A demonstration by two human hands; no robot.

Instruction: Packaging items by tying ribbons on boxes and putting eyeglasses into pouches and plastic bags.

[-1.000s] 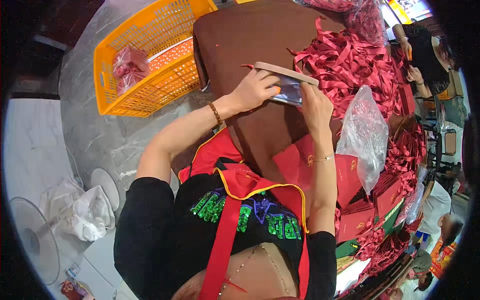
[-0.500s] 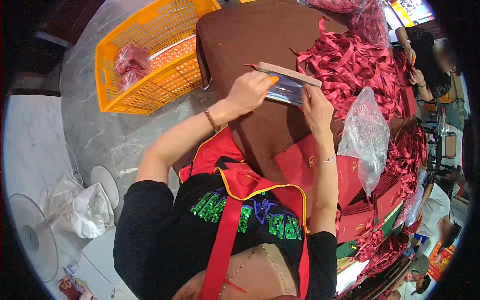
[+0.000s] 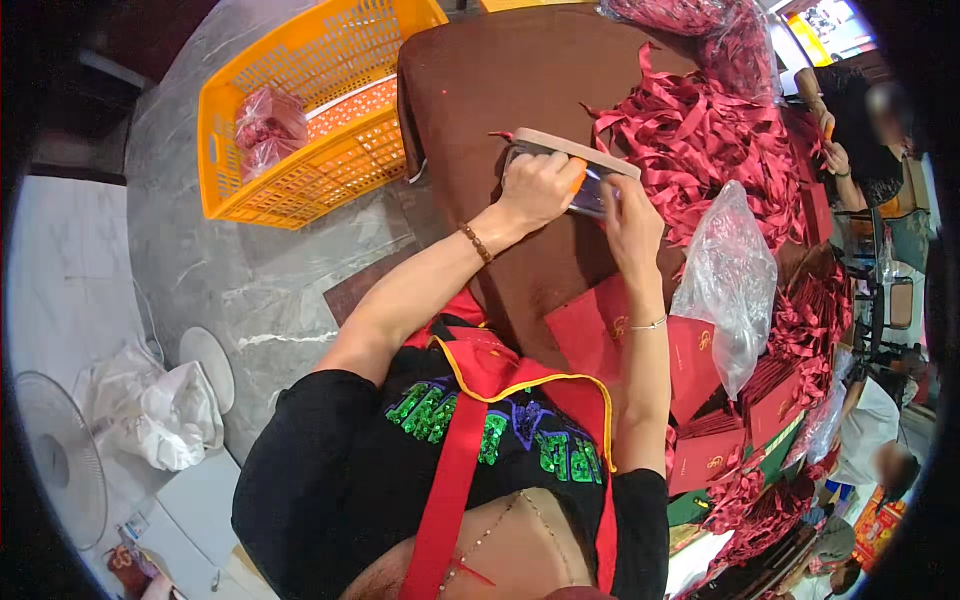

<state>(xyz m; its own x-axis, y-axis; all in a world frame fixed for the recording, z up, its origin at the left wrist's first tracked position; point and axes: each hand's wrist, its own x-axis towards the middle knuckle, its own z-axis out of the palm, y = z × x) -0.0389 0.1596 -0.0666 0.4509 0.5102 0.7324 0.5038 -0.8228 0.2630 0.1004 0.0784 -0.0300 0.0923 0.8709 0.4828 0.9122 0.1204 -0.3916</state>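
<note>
A flat board (image 3: 585, 150) with a beige edge and a dark glossy face stands tilted on the brown table. My left hand (image 3: 540, 190), with a beaded bracelet at the wrist, is closed around a small orange object (image 3: 579, 176) against the board's middle. Most of that object is hidden by my fingers. At the board's right end my right hand (image 3: 634, 222) has its fingers pinched together; what they hold is too small to make out. A dark red ribbon tip (image 3: 502, 134) pokes out past the board's left end.
Right of the board lies a heap of red ribbons (image 3: 700, 140), with a clear plastic bag (image 3: 727, 285) below it. Red folders (image 3: 695, 365) lie under my right forearm. A yellow crate (image 3: 215, 150) stands at left; a co-worker (image 3: 850, 130) sits across the table.
My left hand has slid right along the board with the orange object, from near its left end to its middle. My right hand has stayed at the right end.
</note>
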